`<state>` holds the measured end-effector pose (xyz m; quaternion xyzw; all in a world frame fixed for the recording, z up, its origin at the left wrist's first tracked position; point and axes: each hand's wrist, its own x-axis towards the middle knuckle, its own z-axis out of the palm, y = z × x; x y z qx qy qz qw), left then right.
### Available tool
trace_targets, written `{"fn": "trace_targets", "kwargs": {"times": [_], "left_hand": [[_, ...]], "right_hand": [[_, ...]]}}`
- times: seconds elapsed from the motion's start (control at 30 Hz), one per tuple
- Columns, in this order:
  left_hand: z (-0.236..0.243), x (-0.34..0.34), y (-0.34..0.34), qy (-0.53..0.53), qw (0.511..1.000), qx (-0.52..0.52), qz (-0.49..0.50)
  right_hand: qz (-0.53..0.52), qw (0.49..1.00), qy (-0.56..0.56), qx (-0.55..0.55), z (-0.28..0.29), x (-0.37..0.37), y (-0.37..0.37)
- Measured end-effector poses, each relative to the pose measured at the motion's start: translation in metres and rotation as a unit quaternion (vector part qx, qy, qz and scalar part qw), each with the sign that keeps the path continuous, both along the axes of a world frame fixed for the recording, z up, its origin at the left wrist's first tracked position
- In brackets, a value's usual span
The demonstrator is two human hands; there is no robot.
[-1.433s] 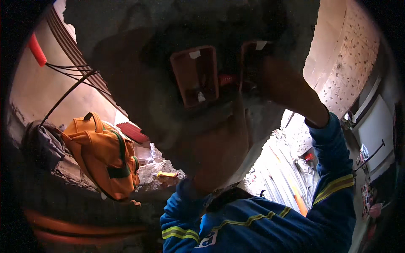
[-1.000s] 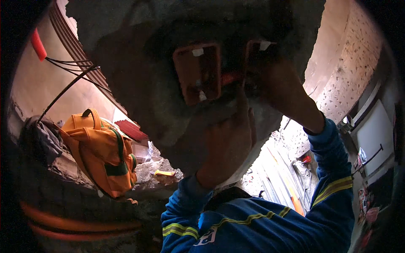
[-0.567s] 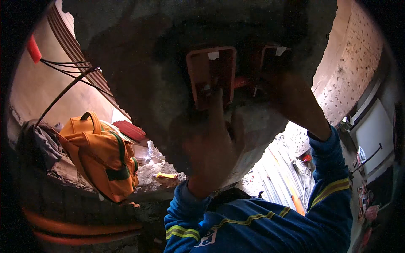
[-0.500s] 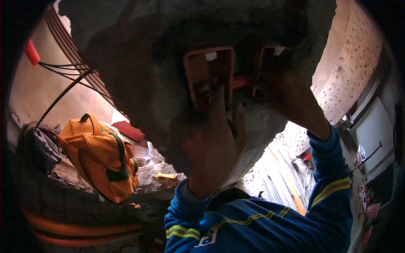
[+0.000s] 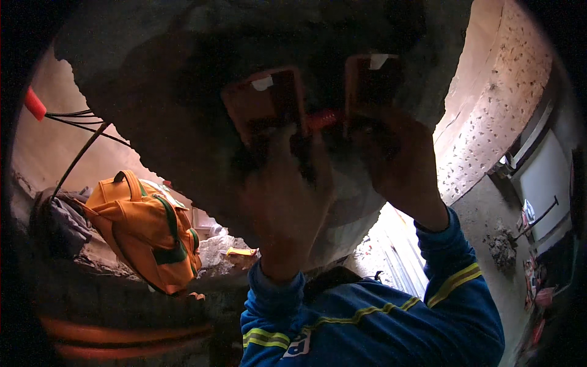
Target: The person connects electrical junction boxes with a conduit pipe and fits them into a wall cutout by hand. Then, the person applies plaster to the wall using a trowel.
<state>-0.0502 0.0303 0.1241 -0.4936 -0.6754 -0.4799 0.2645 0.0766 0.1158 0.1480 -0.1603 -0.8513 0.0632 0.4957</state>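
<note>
Two red-brown rectangular wall boxes are set in a dark, rough wall (image 5: pixel 177 104): the left box (image 5: pixel 263 101) and the right box (image 5: pixel 373 82). A short red corrugated conduit (image 5: pixel 322 119) spans the gap between them. My left hand (image 5: pixel 287 196) reaches up to the lower edge of the left box, its fingers stretched and apart, with nothing visible in them. My right hand (image 5: pixel 406 165) is at the lower part of the right box; deep shadow hides its fingers. Each box shows a pale patch near its top.
An orange bag (image 5: pixel 143 229) with green trim stands at the left by grey cloth (image 5: pixel 70 223). Black cables (image 5: pixel 82 119) come from a red conduit (image 5: pixel 35 104) there. A yellow-handled tool (image 5: pixel 241 251) lies on rubble. A pitted pale wall (image 5: pixel 495 110) curves along the right.
The boxes have shifted left and tilted in view. My left hand now sits lower on the left box, and my right hand has moved left and down with its forearm.
</note>
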Motion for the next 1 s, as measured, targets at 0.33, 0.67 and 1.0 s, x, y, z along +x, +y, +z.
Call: {"fn": "trace_targets", "kwargs": {"times": [0.33,0.67,1.0], "left_hand": [[0.007,0.008,-0.006,-0.061,0.998,-0.034,0.009],[-0.004,-0.010,-0.005,-0.204,0.972,-0.059,-0.100],[0.011,0.007,-0.015,-0.397,0.863,-0.084,-0.301]], "right_hand": [[0.092,0.987,0.006,-0.130,-0.019,0.008,0.015],[0.157,0.977,0.011,-0.146,-0.016,0.006,0.021],[0.208,0.967,0.037,-0.140,-0.019,0.013,0.028]]}}
